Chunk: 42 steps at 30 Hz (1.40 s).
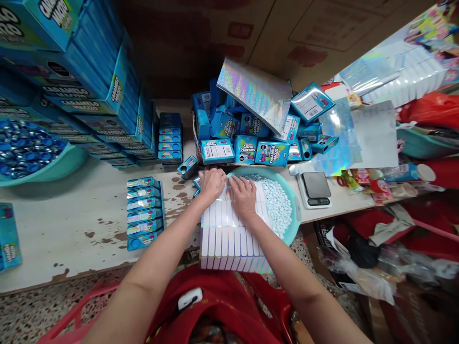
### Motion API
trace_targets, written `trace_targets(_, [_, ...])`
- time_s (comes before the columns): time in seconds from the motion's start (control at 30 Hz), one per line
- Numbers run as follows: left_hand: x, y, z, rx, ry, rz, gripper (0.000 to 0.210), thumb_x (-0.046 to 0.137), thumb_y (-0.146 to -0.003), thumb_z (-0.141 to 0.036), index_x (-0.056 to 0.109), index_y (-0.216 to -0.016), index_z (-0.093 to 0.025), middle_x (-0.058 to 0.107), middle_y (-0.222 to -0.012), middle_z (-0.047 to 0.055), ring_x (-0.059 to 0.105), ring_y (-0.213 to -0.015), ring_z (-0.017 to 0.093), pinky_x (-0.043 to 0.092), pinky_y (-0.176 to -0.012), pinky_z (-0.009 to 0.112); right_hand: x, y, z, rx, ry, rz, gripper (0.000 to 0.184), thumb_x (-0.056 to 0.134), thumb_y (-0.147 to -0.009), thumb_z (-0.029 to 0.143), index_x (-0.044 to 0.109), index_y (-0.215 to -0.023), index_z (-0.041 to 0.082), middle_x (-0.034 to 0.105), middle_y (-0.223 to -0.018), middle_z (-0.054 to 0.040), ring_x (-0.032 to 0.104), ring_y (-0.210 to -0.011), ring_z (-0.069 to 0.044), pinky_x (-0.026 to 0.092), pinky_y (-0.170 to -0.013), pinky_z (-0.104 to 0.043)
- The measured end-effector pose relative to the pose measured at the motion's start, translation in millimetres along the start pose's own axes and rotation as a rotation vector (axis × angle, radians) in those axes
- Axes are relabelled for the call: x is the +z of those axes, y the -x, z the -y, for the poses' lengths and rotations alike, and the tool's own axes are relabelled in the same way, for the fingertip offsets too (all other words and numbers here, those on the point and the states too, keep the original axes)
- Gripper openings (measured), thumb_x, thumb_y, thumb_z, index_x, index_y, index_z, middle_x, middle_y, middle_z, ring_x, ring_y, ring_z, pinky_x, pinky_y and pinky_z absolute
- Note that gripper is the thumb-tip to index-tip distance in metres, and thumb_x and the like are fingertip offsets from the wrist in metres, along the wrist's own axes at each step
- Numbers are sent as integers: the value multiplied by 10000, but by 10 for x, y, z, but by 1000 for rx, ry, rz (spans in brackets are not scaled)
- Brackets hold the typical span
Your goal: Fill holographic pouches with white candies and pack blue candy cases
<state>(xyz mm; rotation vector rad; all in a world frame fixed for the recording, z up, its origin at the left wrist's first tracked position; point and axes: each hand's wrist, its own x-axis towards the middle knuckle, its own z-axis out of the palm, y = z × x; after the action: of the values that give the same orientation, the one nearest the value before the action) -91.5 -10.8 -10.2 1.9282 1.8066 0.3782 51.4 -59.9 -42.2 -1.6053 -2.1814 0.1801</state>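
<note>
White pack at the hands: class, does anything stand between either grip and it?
Nothing visible does. The right hand lies on the white pack; the left hand is at its far edge. The pack covers part of the teal bowl.

we saw glossy printed card on the blue caramelo boxes [272, 154] and a mirror-like, rainbow sheen on the holographic slab [253, 95]. the white block of slim cartons [233, 241] looked like smooth paperboard, with iridescent edges. we took the turquoise basin [296, 205] for smooth plastic. the scale plate [315, 185] looked like smooth grey metal, the large carton [315, 28] matt brown cardboard. we found the worktop [68, 215] white-painted, chipped and rough in patches.
</note>
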Motion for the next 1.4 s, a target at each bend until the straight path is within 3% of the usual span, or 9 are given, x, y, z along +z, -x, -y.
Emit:
trace_targets(0.17, [40,-22,19,-9,13,-10,251,460,-860,-307,692,-832,-216,689,-896,93,571,-907,285,289,-793,412,-123,63,69,-1,-142,-35,160,499,-906,257,642,-967,221,627,-1195,-82,526,-1132,-243,358,-998,-452])
trace_targets(0.37, [-8,6,0,-17,38,-32,249,466,-884,-331,678,-877,-200,658,-924,109,523,-997,295,279,-877,449,-767,93,378,255,-516,-154,94,546,-872,309,592,-862,227,652,-837,-23,622,-821,-181,509,-789,-359])
trace_targets(0.5, [-336,385,-2,48,424,-157,311,448,-905,-363,610,-1121,-209,603,-1166,100,464,-1132,263,309,-951,406,-1074,103,680,343,-683,-188,102,609,-830,308,576,-802,216,644,-788,-7,625,-752,-162,523,-736,-344])
trace_targets(0.57, [-511,719,33,108,699,-82,364,472,-890,-382,553,-1196,-201,583,-1216,88,497,-1111,224,374,-916,343,-1094,133,849,376,-763,-185,112,638,-812,305,577,-799,213,645,-791,-10,621,-746,-160,517,-715,-334])
trace_targets(0.77, [-688,1786,542,-211,974,199,254,480,-857,-366,581,-740,-165,565,-625,-9,538,-606,121,427,-625,246,-598,454,1523,508,-992,25,162,682,-771,337,595,-775,200,658,-791,-24,616,-763,-172,483,-733,-332])
trace_targets(0.97, [-936,2590,1586,-429,897,216,209,434,-871,-378,506,-942,-195,510,-591,-55,476,-496,101,388,-521,223,198,926,2262,579,-865,247,200,730,-689,392,674,-688,200,559,-1039,-72,521,-1065,-247,395,-922,-398])
trace_targets(1.1, [-1047,2650,2026,-350,753,188,142,404,-885,-337,429,-953,-215,477,-567,-75,449,-504,102,358,-532,214,547,945,2559,557,-809,238,180,700,-712,370,688,-709,191,498,-998,-69,487,-1051,-239,385,-925,-387])
trace_targets(1.23, [-887,2522,2255,-267,633,128,124,380,-883,-317,430,-910,-207,455,-586,-66,432,-531,110,344,-547,227,797,890,2656,518,-717,135,188,663,-729,350,648,-682,169,469,-984,-72,469,-1031,-230,385,-931,-381])
trace_targets(1.4, [-656,2556,2400,-410,656,100,213,389,-879,-344,449,-1015,-192,534,-644,-31,516,-573,144,439,-627,291,821,915,2632,603,-754,32,352,681,-683,323,528,-969,187,459,-1073,-76,504,-984,-201,459,-854,-360])
